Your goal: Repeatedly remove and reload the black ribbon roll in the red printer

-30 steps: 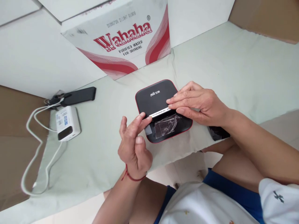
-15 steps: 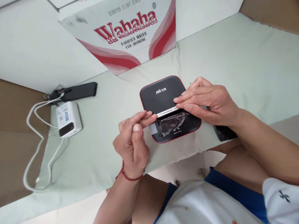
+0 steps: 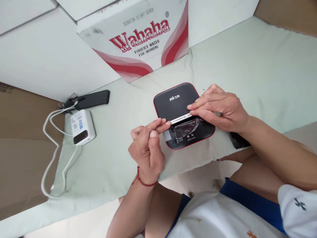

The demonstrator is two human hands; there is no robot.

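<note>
A black square printer [image 3: 183, 91] with a red edge and white lettering lies flat on the cloth. Across its middle runs a white printed strip [image 3: 182, 118]. My left hand [image 3: 150, 145], with a red cord at the wrist, has its fingertips closed on the strip's left end. At the other end, my right hand [image 3: 219, 107] has thumb and fingers drawn together on the strip, covering that end. Below the strip, a piece of clear film [image 3: 185, 129] sits loosely over the printer's front part.
A Wahaha water carton [image 3: 141, 39] stands behind the printer. To the left are a white power bank [image 3: 83, 127] with a looped white cable [image 3: 44, 165] and a black phone-like slab [image 3: 94, 99]. A dark object [image 3: 239, 140] lies partly under my right forearm. Pale green cloth [image 3: 272, 82] covers the table.
The view has shifted slightly, so the printer, carton and power bank sit further right in the picture. Both hands keep nearly the same hold at the strip's ends.
</note>
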